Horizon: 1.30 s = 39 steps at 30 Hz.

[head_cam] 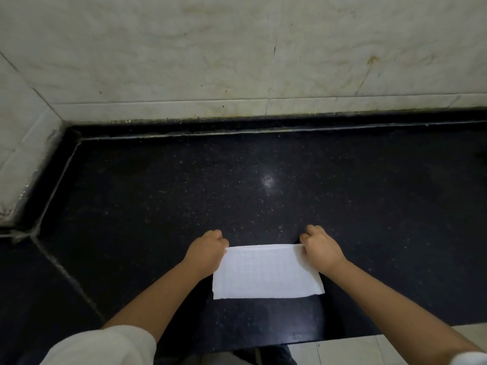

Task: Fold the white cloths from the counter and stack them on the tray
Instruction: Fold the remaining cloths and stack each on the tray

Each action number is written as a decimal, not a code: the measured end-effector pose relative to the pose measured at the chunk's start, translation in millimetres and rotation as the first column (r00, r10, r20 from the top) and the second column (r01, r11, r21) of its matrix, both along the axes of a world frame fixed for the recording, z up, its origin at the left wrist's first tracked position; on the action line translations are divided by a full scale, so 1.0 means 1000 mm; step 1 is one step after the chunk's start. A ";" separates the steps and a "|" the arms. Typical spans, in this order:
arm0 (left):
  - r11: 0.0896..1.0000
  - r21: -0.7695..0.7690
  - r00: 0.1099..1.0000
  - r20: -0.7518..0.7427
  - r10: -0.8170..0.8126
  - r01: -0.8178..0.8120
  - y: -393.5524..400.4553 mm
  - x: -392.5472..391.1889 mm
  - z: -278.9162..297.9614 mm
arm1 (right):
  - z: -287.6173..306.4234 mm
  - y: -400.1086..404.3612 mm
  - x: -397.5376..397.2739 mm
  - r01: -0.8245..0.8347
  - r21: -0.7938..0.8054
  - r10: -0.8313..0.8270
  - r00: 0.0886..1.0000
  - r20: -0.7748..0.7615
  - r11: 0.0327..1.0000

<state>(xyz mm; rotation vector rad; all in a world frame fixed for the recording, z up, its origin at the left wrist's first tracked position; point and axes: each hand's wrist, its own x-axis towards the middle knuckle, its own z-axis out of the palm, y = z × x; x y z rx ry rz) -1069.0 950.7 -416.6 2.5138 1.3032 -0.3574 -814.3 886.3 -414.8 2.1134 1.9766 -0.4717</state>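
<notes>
A white cloth (266,273) with a faint grid weave hangs as a flat rectangle over the near part of the black counter (237,185). My left hand (208,246) pinches its upper left corner with curled fingers. My right hand (320,245) pinches the upper right corner the same way. The cloth's top edge is stretched straight between the two hands and looks doubled over there. No tray and no other cloths are in view.
The speckled black counter runs back to a pale marble wall (237,48) and a marble side wall (23,143) at the left. Its front edge (369,335) lies just below my arms, with pale floor tiles (355,351) beneath.
</notes>
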 end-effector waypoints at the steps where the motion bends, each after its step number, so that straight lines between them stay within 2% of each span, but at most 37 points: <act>1: 1.000 -0.001 1.000 0.010 0.008 -0.008 0.001 0.000 0.004 | 0.003 0.001 0.000 -0.007 -0.016 0.007 1.000 0.005 1.000; 4: 1.000 0.021 0.999 0.046 0.009 -0.010 0.006 0.001 0.021 | 0.014 0.005 0.000 -0.041 -0.092 0.039 0.999 -0.015 0.995; 6: 0.996 0.090 0.997 0.076 0.004 -0.011 0.012 0.001 0.037 | 0.027 0.012 0.005 -0.043 -0.041 0.039 0.996 -0.081 0.998; 7: 0.990 0.138 0.994 0.108 0.016 -0.031 0.016 -0.001 0.046 | 0.035 0.017 0.009 -0.033 0.027 0.036 0.991 -0.126 0.999; 9: 0.968 0.229 0.958 0.284 0.031 -0.099 0.024 -0.003 0.064 | 0.057 0.024 0.019 -0.024 0.269 0.080 0.976 -0.201 0.963; 11: 0.924 0.363 0.914 0.404 -0.040 -0.120 0.026 -0.008 0.074 | 0.076 0.025 0.027 -0.043 0.541 0.170 0.968 -0.187 0.840; 13: 0.883 0.457 0.911 0.402 -0.094 -0.110 0.021 -0.011 0.071 | 0.079 0.016 0.029 -0.017 0.692 0.155 0.978 -0.138 0.721; 15: 0.889 0.453 0.919 0.377 -0.120 -0.070 0.007 -0.011 0.056 | 0.063 -0.001 0.026 0.043 0.723 0.068 0.990 -0.123 0.689; 17: 0.926 0.377 0.940 0.320 -0.114 -0.017 -0.011 -0.009 0.034 | 0.031 -0.024 0.020 0.060 0.651 0.015 0.994 -0.109 0.757; 19: 0.976 0.216 0.979 0.192 -0.061 0.019 -0.031 -0.007 0.016 | 0.007 -0.043 0.013 0.127 0.387 -0.100 0.991 -0.089 0.913; 21: 0.995 0.094 0.997 0.072 0.032 -0.038 -0.046 -0.005 0.001 | -0.002 -0.056 0.008 0.183 0.131 -0.176 0.982 -0.064 0.974; 25: 0.979 0.179 0.987 0.145 0.070 -0.096 -0.048 -0.003 -0.005 | 0.007 -0.052 0.007 0.427 0.178 -0.398 0.900 -0.177 0.887; 28: 0.957 0.219 0.970 0.192 0.151 -0.192 -0.040 0.009 -0.009 | 0.011 -0.042 0.004 0.496 0.038 -0.494 0.868 -0.042 0.868; 30: 0.961 0.108 0.951 0.208 0.230 -0.256 -0.037 0.019 -0.009 | 0.011 -0.037 -0.003 0.525 -0.047 -0.526 0.850 -0.018 0.850; 34: 0.970 0.037 0.968 0.080 0.237 -0.240 -0.028 0.024 -0.024 | 0.004 -0.026 -0.012 0.676 -0.152 -0.692 0.700 -0.176 0.722; 39: 0.965 -0.003 0.965 0.030 0.262 -0.262 -0.024 0.022 -0.034 | 0.002 -0.018 -0.009 0.756 -0.117 -0.733 0.565 -0.380 0.644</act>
